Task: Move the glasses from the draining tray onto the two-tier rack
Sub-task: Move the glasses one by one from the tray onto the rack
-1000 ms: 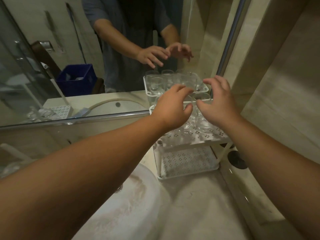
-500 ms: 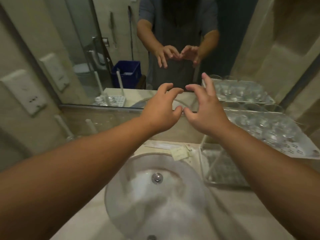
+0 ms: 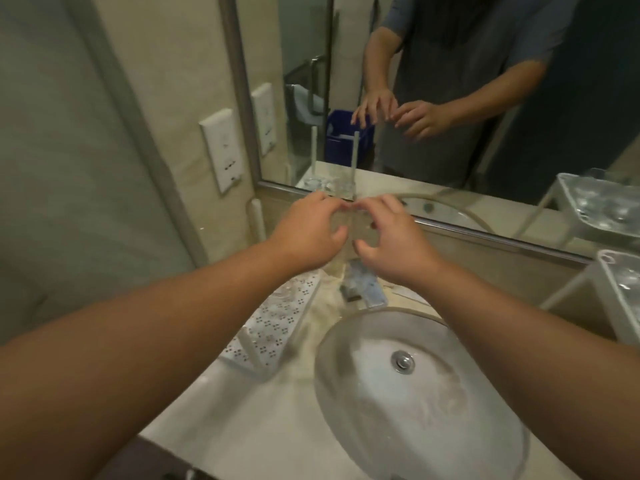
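Observation:
The white perforated draining tray (image 3: pixel 277 323) lies on the counter left of the sink. At its far end, by the mirror, stand blurred clear glasses (image 3: pixel 348 221). My left hand (image 3: pixel 308 233) and my right hand (image 3: pixel 391 244) hover on either side of them with curved fingers; neither plainly holds one. The two-tier rack (image 3: pixel 620 306) shows at the right edge, with several glasses on its upper tier.
A round sink basin (image 3: pixel 415 382) fills the lower middle, with a faucet (image 3: pixel 362 285) behind it. The mirror (image 3: pixel 450 98) runs along the back and reflects a person's hands and the rack. A wall outlet (image 3: pixel 223 150) is on the left wall.
My view and both hands have swung left, from the glasses on the rack, across the sink, to the far end of the draining tray. Both hands stayed empty on the way.

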